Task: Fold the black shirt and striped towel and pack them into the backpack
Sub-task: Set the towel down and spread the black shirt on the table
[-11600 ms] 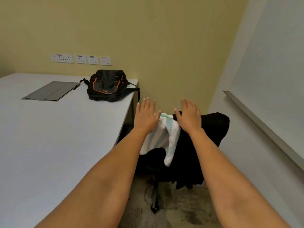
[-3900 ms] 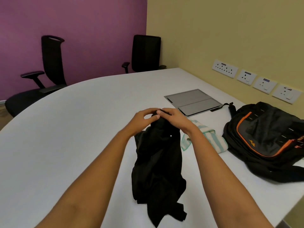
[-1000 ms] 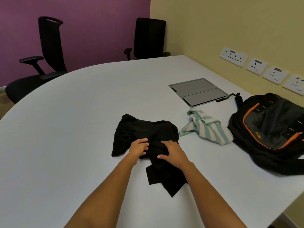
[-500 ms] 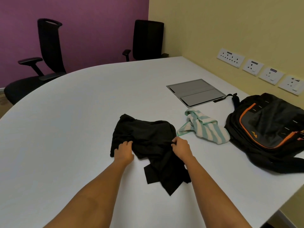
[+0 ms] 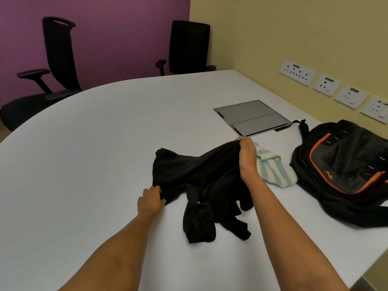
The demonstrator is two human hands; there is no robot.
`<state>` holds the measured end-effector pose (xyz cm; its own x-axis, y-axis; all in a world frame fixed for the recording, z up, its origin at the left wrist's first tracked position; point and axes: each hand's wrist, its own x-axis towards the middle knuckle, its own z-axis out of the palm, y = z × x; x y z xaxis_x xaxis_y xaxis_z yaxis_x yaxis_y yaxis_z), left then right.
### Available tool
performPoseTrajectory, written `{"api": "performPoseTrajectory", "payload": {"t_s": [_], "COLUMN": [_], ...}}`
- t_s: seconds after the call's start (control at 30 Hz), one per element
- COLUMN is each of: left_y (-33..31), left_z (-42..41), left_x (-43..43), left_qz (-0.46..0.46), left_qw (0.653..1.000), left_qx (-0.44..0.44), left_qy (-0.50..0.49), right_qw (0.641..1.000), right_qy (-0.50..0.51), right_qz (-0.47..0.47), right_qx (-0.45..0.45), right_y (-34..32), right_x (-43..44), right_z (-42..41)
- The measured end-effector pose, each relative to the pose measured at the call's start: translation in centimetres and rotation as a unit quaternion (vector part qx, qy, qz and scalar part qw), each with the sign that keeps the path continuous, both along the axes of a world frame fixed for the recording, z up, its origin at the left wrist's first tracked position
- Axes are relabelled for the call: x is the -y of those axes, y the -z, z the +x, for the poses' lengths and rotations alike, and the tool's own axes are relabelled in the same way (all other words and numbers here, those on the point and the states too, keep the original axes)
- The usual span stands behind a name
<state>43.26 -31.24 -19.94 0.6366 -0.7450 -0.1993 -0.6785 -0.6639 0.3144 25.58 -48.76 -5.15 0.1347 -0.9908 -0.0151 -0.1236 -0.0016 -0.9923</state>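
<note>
One black shirt (image 5: 201,177), one striped towel (image 5: 275,171), one backpack (image 5: 346,164), two chairs (image 5: 60,57), four sockets (image 5: 297,72)

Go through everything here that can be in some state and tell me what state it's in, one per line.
black shirt, unfolded and rumpled on the table, one edge lifted
striped towel, bunched up, unfolded, beside the backpack
backpack, lying flat on the table, neither cloth in it
left hand, grips the shirt's near edge
right hand, holds the shirt's far edge raised
grey hatch, lids shut
</note>
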Motion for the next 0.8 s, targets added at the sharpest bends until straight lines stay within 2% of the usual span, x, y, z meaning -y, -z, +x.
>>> {"api": "performPoseTrajectory", "payload": {"t_s": [0.07, 0.1, 0.17, 0.2, 0.27, 0.3, 0.33, 0.37, 0.47, 0.5, 0.53, 0.57, 0.6, 0.63, 0.67, 0.7, 0.73, 0.77, 0.8], "left_y": [-0.2, -0.5, -1.9, -2.8, -4.6, -5.1, -5.4, -5.5, -5.0, -4.8, -4.5, -4.5, -4.4, -4.4, -4.3, -4.2, -4.1, -3.9, -3.7], "left_z": [0.4, 0.8, 1.8, 2.5, 3.9, 4.5, 5.1, 5.5, 5.8, 5.7, 5.6, 5.5, 5.5, 5.4, 5.4, 5.4, 5.4, 5.4, 5.4], "left_x": [0.3, 0.4, 0.5, 0.6, 0.5, 0.5, 0.3, 0.1, -0.8, -1.0, -1.2, -1.2, -1.0, -0.6, 0.1, 0.8, 1.7, 2.6, 3.5], "left_qz": [-0.041, -0.091, -0.205, -0.254, -0.319, -0.337, -0.343, -0.335, -0.264, -0.242, -0.225, -0.215, -0.212, -0.213, -0.217, -0.221, -0.223, -0.220, -0.213], "left_qw": [0.997, 0.987, 0.927, 0.884, 0.800, 0.767, 0.749, 0.747, 0.775, 0.782, 0.791, 0.806, 0.825, 0.847, 0.870, 0.891, 0.909, 0.924, 0.936], "left_qx": [-0.026, -0.063, -0.147, -0.180, -0.222, -0.230, -0.227, -0.221, -0.190, -0.179, -0.163, -0.139, -0.111, -0.087, -0.069, -0.057, -0.053, -0.056, -0.064], "left_qy": [-0.053, -0.118, -0.278, -0.349, -0.457, -0.495, -0.519, -0.530, -0.542, -0.546, -0.545, -0.534, -0.511, -0.479, -0.438, -0.392, -0.348, -0.308, -0.271], "right_qw": [0.998, 0.991, 0.951, 0.915, 0.815, 0.762, 0.708, 0.658, 0.509, 0.471, 0.455, 0.476, 0.539, 0.632, 0.734, 0.820, 0.872, 0.886, 0.882], "right_qy": [-0.058, -0.113, -0.256, -0.328, -0.456, -0.511, -0.562, -0.604, -0.686, -0.710, -0.725, -0.722, -0.694, -0.637, -0.550, -0.443, -0.337, -0.251, -0.197], "right_qz": [0.035, 0.072, 0.170, 0.216, 0.259, 0.252, 0.240, 0.244, 0.302, 0.311, 0.312, 0.309, 0.295, 0.267, 0.222, 0.157, 0.079, 0.021, 0.004], "right_qx": [0.008, 0.012, -0.025, -0.092, -0.246, -0.309, -0.354, -0.378, -0.422, -0.421, -0.412, -0.396, -0.376, -0.352, -0.332, -0.326, -0.347, -0.388, -0.428], "right_y": [-1.3, -1.8, -2.7, -2.7, -1.7, -0.7, 0.7, 2.2, 5.9, 6.3, 6.5, 6.5, 6.6, 6.5, 6.5, 6.6, 6.9, 7.3, 7.9], "right_x": [-0.1, -0.2, -0.6, -0.8, -1.5, -2.2, -3.1, -4.3, -7.3, -7.7, -7.4, -6.6, -5.4, -4.0, -2.4, -0.7, 1.1, 2.8, 4.2], "right_z": [0.0, -0.2, -1.1, -1.7, -2.3, -2.3, -2.0, -1.6, 0.0, 0.4, 0.6, 0.8, 1.0, 1.2, 1.4, 1.6, 1.8, 1.8, 1.8]}}
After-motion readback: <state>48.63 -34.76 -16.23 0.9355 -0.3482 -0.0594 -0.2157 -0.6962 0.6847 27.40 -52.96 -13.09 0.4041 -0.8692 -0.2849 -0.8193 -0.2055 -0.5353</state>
